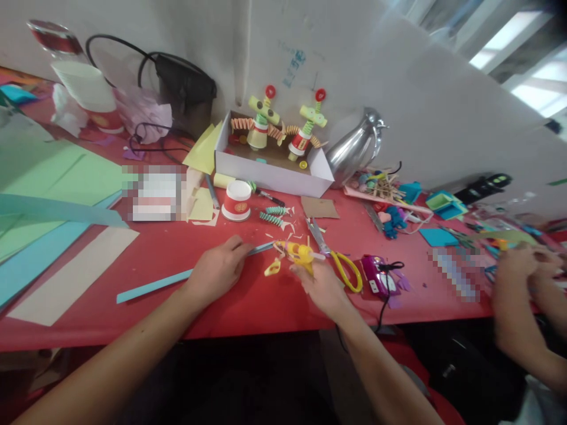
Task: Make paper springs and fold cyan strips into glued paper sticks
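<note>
Matt blue paper strip (155, 286) at eight o'clock, glossy yellow plastic tool (301, 252) mid-frame, shiny metal jug (354, 150) at one o'clock

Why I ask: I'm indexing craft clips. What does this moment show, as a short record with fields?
surface: red table
left hand: holds blue paper strip down on the table
right hand: holds yellow tool, too blurred to identify, at the strip's far end
nearby: yellow-handled scissors, paper cup
behind: white box holding two paper figures
right edge: another person's hands
</note>
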A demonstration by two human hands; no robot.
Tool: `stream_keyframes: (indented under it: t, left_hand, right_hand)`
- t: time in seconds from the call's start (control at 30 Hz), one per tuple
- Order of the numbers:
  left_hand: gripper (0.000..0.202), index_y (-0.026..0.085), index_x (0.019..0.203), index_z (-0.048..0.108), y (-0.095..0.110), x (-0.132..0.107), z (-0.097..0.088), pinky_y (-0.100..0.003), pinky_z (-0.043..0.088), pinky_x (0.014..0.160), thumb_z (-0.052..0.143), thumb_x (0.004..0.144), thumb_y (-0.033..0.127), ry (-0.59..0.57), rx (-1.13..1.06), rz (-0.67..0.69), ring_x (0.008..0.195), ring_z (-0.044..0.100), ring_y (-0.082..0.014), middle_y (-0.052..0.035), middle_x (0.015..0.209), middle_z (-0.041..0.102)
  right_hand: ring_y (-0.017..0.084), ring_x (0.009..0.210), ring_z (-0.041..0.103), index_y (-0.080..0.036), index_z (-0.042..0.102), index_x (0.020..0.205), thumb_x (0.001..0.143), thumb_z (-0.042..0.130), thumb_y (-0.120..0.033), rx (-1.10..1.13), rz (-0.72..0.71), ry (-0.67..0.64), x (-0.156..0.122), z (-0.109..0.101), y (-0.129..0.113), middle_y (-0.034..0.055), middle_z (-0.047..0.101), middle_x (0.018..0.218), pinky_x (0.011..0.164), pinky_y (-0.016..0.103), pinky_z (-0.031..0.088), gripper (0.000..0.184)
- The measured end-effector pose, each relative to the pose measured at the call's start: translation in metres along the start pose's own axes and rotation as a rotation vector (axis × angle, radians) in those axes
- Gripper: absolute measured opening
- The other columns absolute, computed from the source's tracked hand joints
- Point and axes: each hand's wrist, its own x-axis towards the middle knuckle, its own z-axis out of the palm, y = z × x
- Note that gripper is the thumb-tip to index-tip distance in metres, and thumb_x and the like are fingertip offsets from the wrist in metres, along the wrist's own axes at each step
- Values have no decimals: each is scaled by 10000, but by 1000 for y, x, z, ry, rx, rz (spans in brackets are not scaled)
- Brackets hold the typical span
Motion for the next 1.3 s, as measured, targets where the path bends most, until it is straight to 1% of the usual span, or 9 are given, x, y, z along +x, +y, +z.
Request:
stream_keyframes:
  t: [0.37,0.57,0.7,0.8,0.93,1.03,1.1,1.2,1.3]
  left_hand:
    - [240,206,965,564,-4,1,-1,-324,486,746,367,881,98,23,-83,-40,827,616,-213,-75,928,599]
    - [222,204,930,513,-3,1,-2,-339,467,720,344,870,73,41,-96,-65,758,577,-210,-70,906,578]
    - [202,208,943,511,-2,2,-2,-339,468,740,351,893,96,52,-106,-81,800,597,-215,-75,928,594]
    - [182,205,940,512,-2,2,-2,-343,468,742,346,924,131,56,-100,-88,804,606,-217,-78,939,600]
    - [170,197,949,524,-1,1,-3,-343,469,708,355,947,178,44,-74,-85,767,606,-215,-73,925,600]
    - [163,182,997,548,0,1,-2,-344,482,700,395,947,210,21,-41,-75,799,623,-224,-87,990,609]
    - [191,179,1048,565,-1,1,-1,-338,497,722,406,952,226,24,-33,-52,859,638,-228,-95,1050,611]
    - [260,191,1132,587,-3,0,0,-323,516,749,394,966,241,22,-32,-24,910,652,-222,-96,1098,612]
    - [323,211,1208,603,-3,0,0,-309,524,730,383,976,259,6,-14,-20,881,661,-209,-93,1096,616]
  right_hand:
    - [257,915,687,-203,663,1059,945,511,-472,39,-31,2,-6,22,-14,95,728,1000,789,348,512,329]
    - [251,856,694,-195,665,977,942,506,-488,78,-14,7,-7,30,-18,86,729,921,734,328,515,335]
    - [240,803,694,-197,669,951,947,491,-492,71,11,2,-9,32,-20,76,732,855,716,323,515,345]
    - [252,883,695,-213,674,1025,933,521,-466,44,-26,5,-8,19,-14,82,742,963,769,344,521,310]
    - [271,888,697,-208,672,1064,949,467,-484,-81,56,108,3,-29,15,94,741,944,753,353,517,363]
    - [298,896,685,-160,611,1137,957,446,-523,-421,188,211,22,-67,45,150,702,1004,721,353,499,437]
    - [304,906,678,-116,560,1194,967,460,-451,-679,274,239,38,-82,62,211,643,1111,714,356,491,418]
    - [333,993,642,-69,542,1231,955,497,-342,-828,308,240,55,-85,76,255,591,1172,795,398,487,391]
    - [388,1171,533,-54,521,1303,939,460,-191,-827,224,317,60,-67,67,285,530,1286,937,506,430,394]
